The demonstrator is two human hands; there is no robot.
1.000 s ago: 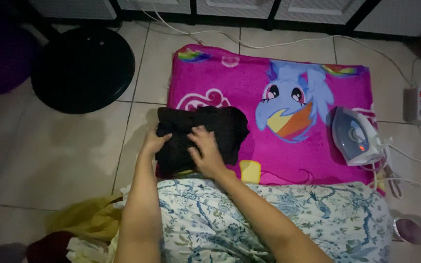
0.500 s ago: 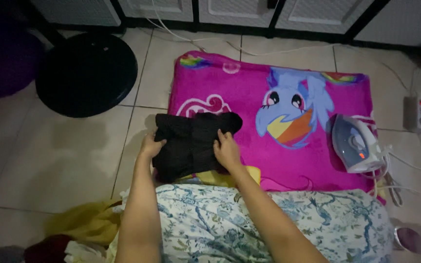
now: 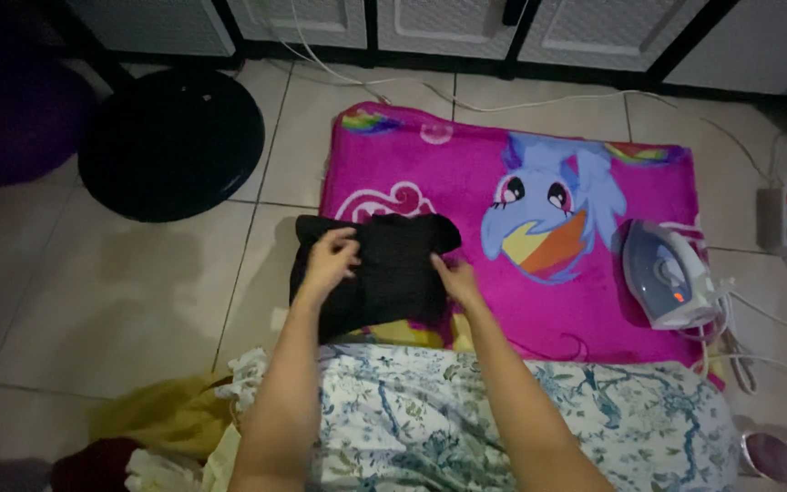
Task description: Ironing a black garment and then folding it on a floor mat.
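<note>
Left hand (image 3: 328,261) lies flat on the folded black garment (image 3: 384,273); right hand (image 3: 455,279) pinches its edge. Soft, light cloth, probably best gripped at folded edges.

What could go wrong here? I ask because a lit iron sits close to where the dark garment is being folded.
The iron rests on the pink blanket with its light on, so it might scorch the fleece. Its cord lies looped beside the person's lap, where an arm or knee could snag it and tip the iron. The right hand works the black garment on the iron's side; the left hand is farther off.
</note>
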